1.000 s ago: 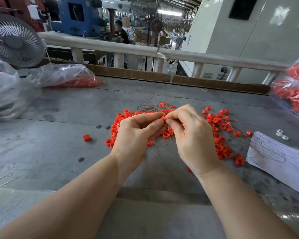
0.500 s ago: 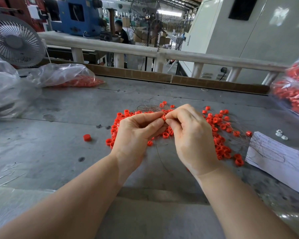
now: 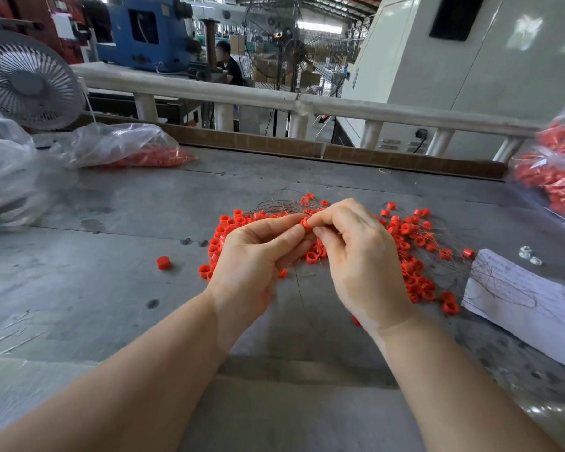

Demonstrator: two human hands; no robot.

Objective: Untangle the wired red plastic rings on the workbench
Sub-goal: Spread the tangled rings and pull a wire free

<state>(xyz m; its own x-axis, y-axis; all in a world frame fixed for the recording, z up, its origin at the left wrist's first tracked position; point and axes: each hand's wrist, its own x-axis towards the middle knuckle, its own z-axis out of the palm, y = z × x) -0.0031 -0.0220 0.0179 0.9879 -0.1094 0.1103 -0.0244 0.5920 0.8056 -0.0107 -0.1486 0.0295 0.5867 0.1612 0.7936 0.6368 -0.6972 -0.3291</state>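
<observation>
A tangle of small red plastic rings threaded on thin wires lies spread across the grey workbench. My left hand and my right hand meet above the middle of the pile. Between their fingertips they pinch one red ring together. A thin wire hangs from the hands down toward me. Both hands hide the rings beneath them. One loose red ring lies alone to the left of the pile.
A sheet of paper lies at the right with small white nuts above it. Clear bags of red parts sit at the back left and far right. A fan and a rail stand behind.
The hands have stayed almost in place; the fingertips shifted slightly on the pinched ring. The pile has not moved.
</observation>
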